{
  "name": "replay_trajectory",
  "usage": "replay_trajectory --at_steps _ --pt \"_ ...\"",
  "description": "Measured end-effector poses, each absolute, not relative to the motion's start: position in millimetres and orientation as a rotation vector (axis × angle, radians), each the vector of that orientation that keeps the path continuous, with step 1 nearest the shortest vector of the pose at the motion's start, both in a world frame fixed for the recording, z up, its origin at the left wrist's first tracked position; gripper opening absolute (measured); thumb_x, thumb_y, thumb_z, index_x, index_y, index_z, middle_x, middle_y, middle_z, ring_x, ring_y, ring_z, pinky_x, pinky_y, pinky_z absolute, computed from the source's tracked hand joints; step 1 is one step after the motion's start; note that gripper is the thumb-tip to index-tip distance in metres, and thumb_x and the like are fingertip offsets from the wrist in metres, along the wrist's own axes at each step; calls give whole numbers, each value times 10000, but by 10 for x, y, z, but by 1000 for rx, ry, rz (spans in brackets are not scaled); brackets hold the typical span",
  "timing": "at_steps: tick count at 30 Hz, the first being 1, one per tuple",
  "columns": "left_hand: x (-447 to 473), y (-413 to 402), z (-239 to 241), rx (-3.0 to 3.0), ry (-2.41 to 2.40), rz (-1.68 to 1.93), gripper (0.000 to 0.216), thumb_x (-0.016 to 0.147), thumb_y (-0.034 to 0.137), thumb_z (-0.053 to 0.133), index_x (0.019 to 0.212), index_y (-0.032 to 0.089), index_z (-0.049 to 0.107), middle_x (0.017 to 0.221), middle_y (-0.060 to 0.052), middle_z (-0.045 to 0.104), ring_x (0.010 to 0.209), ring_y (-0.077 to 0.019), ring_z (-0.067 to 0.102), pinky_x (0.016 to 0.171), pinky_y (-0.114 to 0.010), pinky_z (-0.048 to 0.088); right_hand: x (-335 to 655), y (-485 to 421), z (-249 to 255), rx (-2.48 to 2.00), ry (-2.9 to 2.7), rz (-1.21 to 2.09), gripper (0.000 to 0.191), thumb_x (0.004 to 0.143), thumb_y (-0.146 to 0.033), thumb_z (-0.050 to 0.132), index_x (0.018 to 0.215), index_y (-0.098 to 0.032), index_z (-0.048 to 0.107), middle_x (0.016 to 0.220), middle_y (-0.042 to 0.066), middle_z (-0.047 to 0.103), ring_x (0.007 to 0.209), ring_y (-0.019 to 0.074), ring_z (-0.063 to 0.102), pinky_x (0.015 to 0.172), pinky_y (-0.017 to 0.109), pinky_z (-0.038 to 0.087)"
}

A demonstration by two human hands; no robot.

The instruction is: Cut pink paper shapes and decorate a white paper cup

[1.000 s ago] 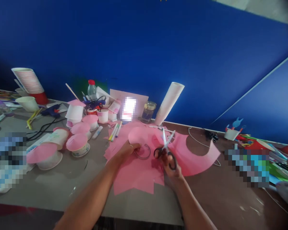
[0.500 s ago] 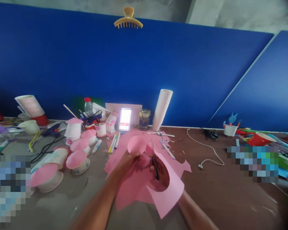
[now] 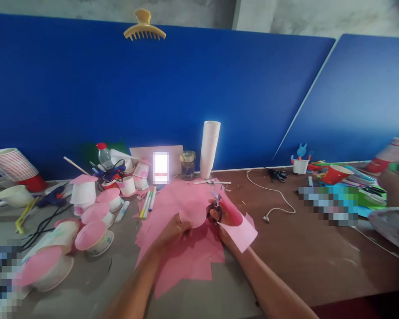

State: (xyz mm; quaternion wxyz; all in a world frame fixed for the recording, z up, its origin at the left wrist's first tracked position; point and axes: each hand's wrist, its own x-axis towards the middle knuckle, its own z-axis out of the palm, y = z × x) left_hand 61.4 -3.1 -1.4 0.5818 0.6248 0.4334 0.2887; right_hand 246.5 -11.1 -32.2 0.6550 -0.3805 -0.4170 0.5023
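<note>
My left hand [image 3: 176,231] pinches the lower left edge of a round pink paper disc [image 3: 193,213]. To its right, my right hand [image 3: 221,223] has its fingers in the handles of a pair of scissors [image 3: 218,204], whose blades point away from me. A curved pink paper offcut [image 3: 241,235] hangs over the right wrist and hand, apart from the disc as far as I can see. Beneath both hands lie spread pink paper sheets [image 3: 182,268] with ragged edges.
On the left stand paper cups with pink discs on top [image 3: 90,235]. Markers [image 3: 148,203], a glass jar [image 3: 188,166] and a tall stack of white cups [image 3: 209,148] are at the back. A white cable [image 3: 279,190] runs across the table's right, near a red cup [image 3: 335,175].
The view has swung to the right. My right hand with the scissors has turned, and the offcut has shifted round the wrist. The left hand has lowered the disc toward the sheets.
</note>
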Motion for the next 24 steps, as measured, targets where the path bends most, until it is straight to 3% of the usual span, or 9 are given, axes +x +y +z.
replay_trajectory --at_steps 9,12,16,22,24 --pt "671 -147 103 1434 1031 657 194 720 308 595 638 131 601 515 -10 569 462 -108 460 470 -235 340 2436 -124 -285 -977 -773 1237 477 524 -227 798 948 -226 578 676 -65 518 556 67 462 513 184 367" --pt "653 -146 80 1324 1033 775 236 715 348 652 815 135 649 721 -65 675 653 -166 579 608 -261 431 2458 -121 -268 -970 -808 1281 490 554 -271 784 982 -229 549 667 -67 514 523 65 445 485 182 340" --pt "675 -96 14 1130 956 888 384 687 392 699 951 116 655 931 -127 698 870 -241 619 771 -319 458 2448 -141 -229 -972 -901 1323 494 556 -310 782 986 -225 553 639 -59 515 515 78 447 480 195 335" --pt "704 -28 -30 1017 1163 1149 348 626 360 739 855 106 671 837 -110 701 832 -243 624 731 -318 463 2432 -216 -202 -1000 -1105 1196 351 693 -428 695 938 -188 621 569 -32 517 534 124 485 486 246 370" --pt "689 -18 -29 1071 1116 1195 331 649 383 709 815 100 667 774 -91 687 770 -227 614 687 -309 461 2406 -241 -212 -1023 -1151 1125 312 750 -419 665 950 -182 631 646 -7 580 595 146 544 518 260 430"
